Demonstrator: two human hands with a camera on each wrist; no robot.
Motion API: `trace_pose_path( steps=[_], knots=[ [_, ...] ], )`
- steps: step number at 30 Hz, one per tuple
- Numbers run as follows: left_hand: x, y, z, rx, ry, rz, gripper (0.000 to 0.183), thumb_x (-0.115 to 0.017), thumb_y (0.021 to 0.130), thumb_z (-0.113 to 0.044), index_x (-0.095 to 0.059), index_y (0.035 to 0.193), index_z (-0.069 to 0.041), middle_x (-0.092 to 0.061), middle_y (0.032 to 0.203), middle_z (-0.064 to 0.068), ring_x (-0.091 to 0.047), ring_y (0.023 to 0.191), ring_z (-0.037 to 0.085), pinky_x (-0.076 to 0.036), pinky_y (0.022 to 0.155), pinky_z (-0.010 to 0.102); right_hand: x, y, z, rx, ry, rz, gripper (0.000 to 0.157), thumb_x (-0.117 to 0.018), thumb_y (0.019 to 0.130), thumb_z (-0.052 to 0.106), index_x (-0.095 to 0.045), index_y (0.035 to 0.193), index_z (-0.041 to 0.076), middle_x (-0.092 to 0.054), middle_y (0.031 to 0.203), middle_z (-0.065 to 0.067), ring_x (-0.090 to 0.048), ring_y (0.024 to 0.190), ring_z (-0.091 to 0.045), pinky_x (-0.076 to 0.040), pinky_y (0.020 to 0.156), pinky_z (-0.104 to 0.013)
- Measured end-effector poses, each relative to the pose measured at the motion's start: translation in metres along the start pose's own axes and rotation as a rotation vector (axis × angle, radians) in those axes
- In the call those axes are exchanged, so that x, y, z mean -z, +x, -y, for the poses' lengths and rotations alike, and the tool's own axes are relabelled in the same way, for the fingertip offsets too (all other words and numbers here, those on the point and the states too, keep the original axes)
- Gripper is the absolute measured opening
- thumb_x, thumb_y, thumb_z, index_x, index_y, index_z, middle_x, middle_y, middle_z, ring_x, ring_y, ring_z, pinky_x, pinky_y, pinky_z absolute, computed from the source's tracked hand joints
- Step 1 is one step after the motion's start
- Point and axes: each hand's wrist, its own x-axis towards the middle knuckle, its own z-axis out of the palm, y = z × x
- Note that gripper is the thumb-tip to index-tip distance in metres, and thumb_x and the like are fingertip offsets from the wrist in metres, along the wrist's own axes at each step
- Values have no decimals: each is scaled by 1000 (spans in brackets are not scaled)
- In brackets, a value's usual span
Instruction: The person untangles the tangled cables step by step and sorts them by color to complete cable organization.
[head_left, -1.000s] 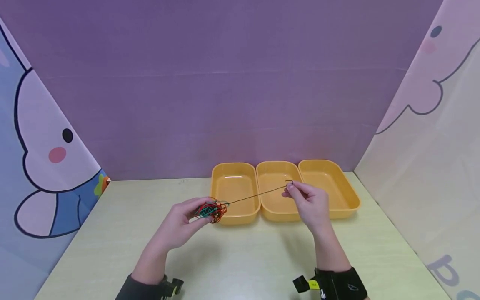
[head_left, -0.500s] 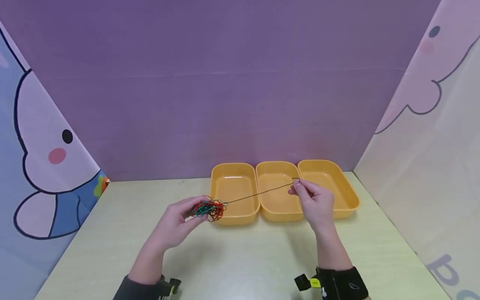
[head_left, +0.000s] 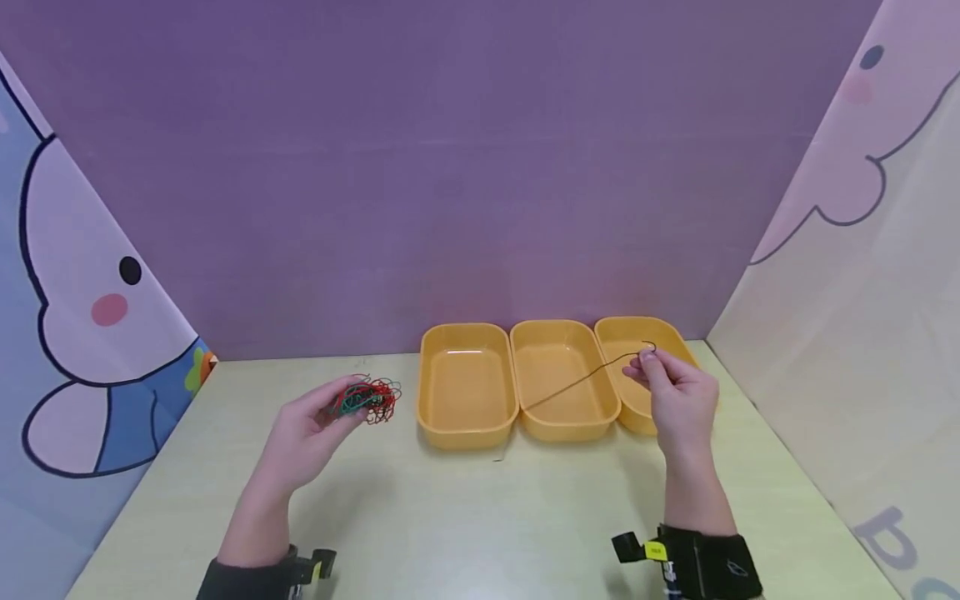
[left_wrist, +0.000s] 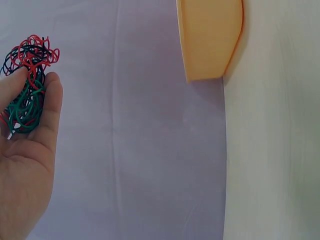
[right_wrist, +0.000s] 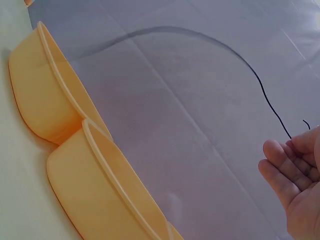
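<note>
My left hand point(head_left: 311, 433) grips a tangled bundle of red, green and black wires point(head_left: 371, 398) between thumb and fingers, raised over the table's left part. In the left wrist view the bundle point(left_wrist: 30, 85) lies against the fingers, its loops sticking out past the fingertips. My right hand point(head_left: 678, 400) pinches a single thin black wire point(head_left: 585, 377) near one end, above the right-hand tray. From the pinch the wire slopes down leftward over the middle tray, separate from the bundle. In the right wrist view the black wire point(right_wrist: 262, 82) arches, its far part blurred.
Several things stand around the work: a left yellow tray point(head_left: 468, 437), a middle yellow tray point(head_left: 570, 431) and a right yellow tray point(head_left: 637, 421) side by side at the table's back. Behind them rises a purple backdrop point(head_left: 435, 183). Printed cartoon panels flank the pale table point(head_left: 480, 525).
The black wire, earlier stretched between both hands, has come out of the bundle. My right hand has moved right with it; my left hand has moved left with the bundle.
</note>
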Motion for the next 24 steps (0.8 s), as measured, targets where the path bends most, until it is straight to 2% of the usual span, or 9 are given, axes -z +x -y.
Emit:
trace_pose_path(
  steps=[5,11,18,24],
  knots=[
    [-3,1,-1,19,-2,5,40,-66,82,12,-58,121,7,-63,112,19,-63,92,21,-55,73,19,-4,-1,-2,-16,19,-14,24,-68,89,13,-69,105,-5,-68,85,-16,-67,76,-27,-56,71,-28],
    [-5,0,-2,64,19,-22,40,-68,82,10,-59,121,5,-64,110,16,-63,88,22,-55,69,19,-7,-1,-3,-38,50,-18,25,-69,88,12,-68,105,-7,-68,85,-16,-67,75,-28,-57,71,-30],
    [-8,1,-2,36,14,-25,42,-70,82,8,-60,122,3,-61,116,15,-61,94,19,-55,75,20,-9,-2,-5,-68,46,-29,25,-70,88,13,-69,104,-6,-69,85,-16,-67,76,-28,-57,71,-29],
    [-10,2,-3,51,8,-39,41,-72,81,7,-61,120,2,-62,113,14,-63,89,19,-57,70,22,-9,-2,-5,-87,16,-32,24,-69,89,18,-70,102,-3,-67,88,-17,-66,78,-29,-56,73,-29]
  ],
)
